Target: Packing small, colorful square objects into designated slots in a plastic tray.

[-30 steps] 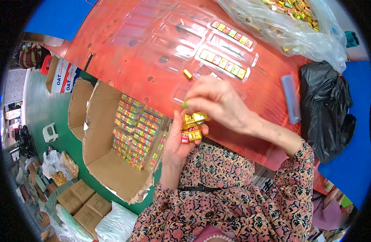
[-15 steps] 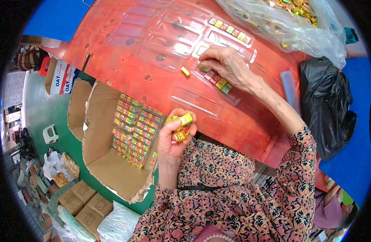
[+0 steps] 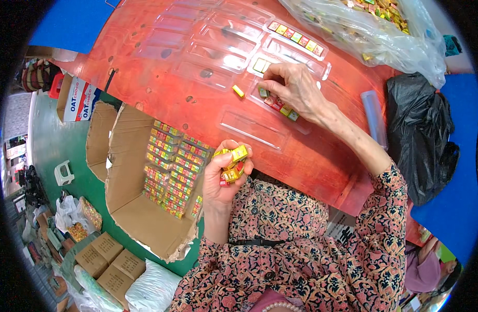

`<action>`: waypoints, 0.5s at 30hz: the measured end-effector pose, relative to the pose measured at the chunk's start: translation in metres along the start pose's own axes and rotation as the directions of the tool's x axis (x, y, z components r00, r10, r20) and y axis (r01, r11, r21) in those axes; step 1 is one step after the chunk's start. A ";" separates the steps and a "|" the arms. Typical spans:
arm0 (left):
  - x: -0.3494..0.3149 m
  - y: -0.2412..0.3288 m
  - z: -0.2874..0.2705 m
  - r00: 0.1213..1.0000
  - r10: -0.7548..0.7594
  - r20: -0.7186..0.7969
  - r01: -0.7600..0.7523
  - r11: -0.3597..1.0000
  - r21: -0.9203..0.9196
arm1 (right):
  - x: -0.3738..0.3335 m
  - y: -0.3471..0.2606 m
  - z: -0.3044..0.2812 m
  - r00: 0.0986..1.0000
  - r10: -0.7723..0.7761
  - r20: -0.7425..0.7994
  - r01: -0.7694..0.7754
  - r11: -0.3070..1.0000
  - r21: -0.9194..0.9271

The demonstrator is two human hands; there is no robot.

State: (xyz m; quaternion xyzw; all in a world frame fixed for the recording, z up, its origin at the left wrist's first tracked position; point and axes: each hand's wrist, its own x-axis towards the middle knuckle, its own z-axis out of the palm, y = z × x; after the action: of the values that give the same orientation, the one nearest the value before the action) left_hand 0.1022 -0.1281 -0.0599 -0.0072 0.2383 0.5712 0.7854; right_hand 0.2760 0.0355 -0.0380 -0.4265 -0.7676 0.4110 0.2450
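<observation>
My left hand (image 3: 224, 174), closed, clutches several small boxes (image 3: 231, 164), mostly yellow with some red. Over a clear plastic tray (image 3: 303, 126) on the table, my right hand (image 3: 296, 91) bends with its thumb and fingers drawn together; what lies between the fingertips, if anything, is hidden. Just past those fingertips, pale little boxes (image 3: 260, 64) sit in the tray's middle compartment. A row of red, yellow and green boxes (image 3: 277, 104) fills the near compartment, partly covered by the hand. The far compartment holds a full row (image 3: 296, 38). One loose yellow box (image 3: 238, 91) lies left of the tray.
More clear trays (image 3: 218, 41) spread across the red table (image 3: 161, 78); a single strip (image 3: 253, 130) lies nearer me. A plastic bag of small boxes (image 3: 353, 31) occupies the far right, with a black bag (image 3: 421, 130) nearby. A carton (image 3: 130, 177) at left contains filled trays.
The middle compartment shows more pale boxes beside my right fingertips than before. My right hand has shifted slightly. My left hand stays in place with its boxes.
</observation>
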 end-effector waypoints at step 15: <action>-0.008 -0.005 -0.009 0.999 0.018 -0.045 -0.017 1.000 0.019 | -0.008 0.015 0.015 0.945 -0.318 0.072 0.325 0.901 -0.287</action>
State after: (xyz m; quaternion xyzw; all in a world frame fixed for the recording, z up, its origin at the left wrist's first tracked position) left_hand 0.1016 -0.1390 -0.0661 -0.0105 0.2612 0.5756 0.7748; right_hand 0.2762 0.0274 -0.0592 -0.3210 -0.8828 0.2507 0.2341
